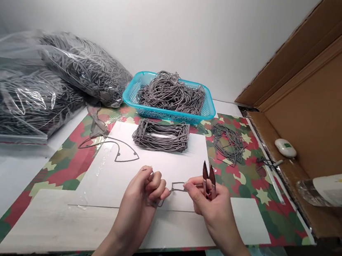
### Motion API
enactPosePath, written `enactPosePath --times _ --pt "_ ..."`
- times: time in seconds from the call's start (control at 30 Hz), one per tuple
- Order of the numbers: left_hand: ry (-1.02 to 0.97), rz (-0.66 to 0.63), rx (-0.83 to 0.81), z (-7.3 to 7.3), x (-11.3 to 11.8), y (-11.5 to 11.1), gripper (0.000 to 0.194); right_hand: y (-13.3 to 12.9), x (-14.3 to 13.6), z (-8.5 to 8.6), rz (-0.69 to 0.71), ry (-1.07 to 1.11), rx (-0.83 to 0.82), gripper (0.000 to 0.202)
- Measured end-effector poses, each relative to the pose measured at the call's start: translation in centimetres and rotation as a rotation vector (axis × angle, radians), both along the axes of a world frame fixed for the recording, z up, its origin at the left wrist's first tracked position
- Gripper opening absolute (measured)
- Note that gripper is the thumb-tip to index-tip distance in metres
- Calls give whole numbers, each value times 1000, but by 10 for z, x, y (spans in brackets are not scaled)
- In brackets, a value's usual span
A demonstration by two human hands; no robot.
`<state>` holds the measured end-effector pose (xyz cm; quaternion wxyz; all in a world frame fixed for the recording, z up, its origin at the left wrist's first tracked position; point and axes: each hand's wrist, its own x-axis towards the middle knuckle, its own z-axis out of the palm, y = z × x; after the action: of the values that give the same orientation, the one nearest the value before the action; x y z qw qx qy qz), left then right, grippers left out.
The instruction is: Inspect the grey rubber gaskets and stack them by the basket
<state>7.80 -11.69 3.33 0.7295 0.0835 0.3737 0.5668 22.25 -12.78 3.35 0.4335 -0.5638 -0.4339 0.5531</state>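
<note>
Over the white sheet, my left hand (pixel 143 201) is closed, its fingers curled around one end of a thin grey looped strip (pixel 177 182). My right hand (pixel 213 201) pinches the strip's other end between thumb and forefinger. The same hand also holds a pair of thread snips (pixel 209 175), blades pointing up and slightly apart. Parts of the strip are hidden by my fingers. Beyond my left hand lies a single curved grey outline piece (pixel 128 147). A neat rectangular stack of grey strips (pixel 161 136) sits farther back on the paper.
A blue basket (pixel 168 114) full of grey strips stands behind the stack. Clear bags (pixel 21 103) of more strips fill the left. To the right lie a loose strip pile (pixel 227 143), a white oval object (pixel 285 148), a bottle (pixel 335 185) and a cardboard wall (pixel 325 93).
</note>
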Motion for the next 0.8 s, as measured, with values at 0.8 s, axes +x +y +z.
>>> enactPosePath --times 0.8 --pt "443 -282 365 -13 -7 -1 36 -1 0 5 35 -24 93 25"
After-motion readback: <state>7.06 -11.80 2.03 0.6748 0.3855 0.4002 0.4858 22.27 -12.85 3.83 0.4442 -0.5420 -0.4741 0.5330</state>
